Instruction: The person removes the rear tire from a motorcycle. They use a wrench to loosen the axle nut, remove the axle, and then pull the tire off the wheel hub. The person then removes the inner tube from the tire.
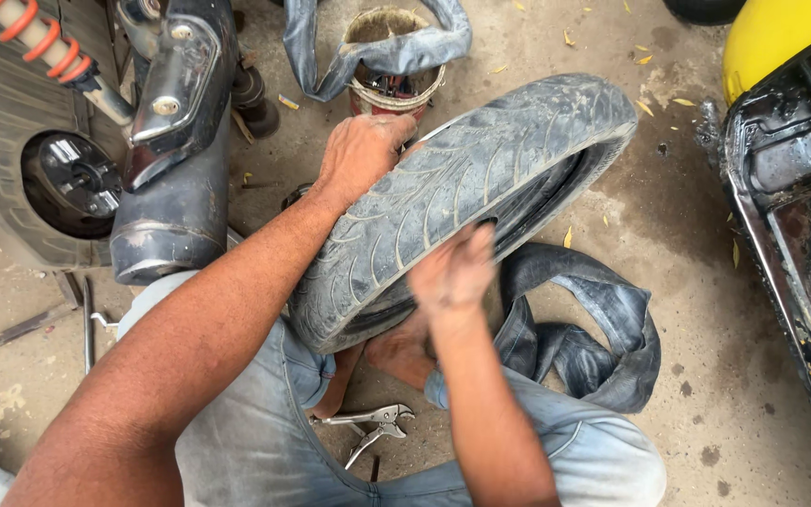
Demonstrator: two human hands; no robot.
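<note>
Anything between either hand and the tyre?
Nothing visible. The left hand rests directly on the worn black rubber tyre, on its upper tread; the right hand, motion-blurred, is at its sidewall, contact unclear. The black inner tube lies behind on the floor.

A slack black inner tube (593,329) lay on the concrete floor (706,244) near me, and locking pliers (373,422) rested between my knees. I saw a second tube (377,47) draped over a small bucket (389,89), beside a scooter's dark exhaust (175,160).

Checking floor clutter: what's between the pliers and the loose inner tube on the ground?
In the head view, the person's foot and right trouser leg lie between the pliers and the inner tube; the right hand is blurred above, at the tyre.
</note>
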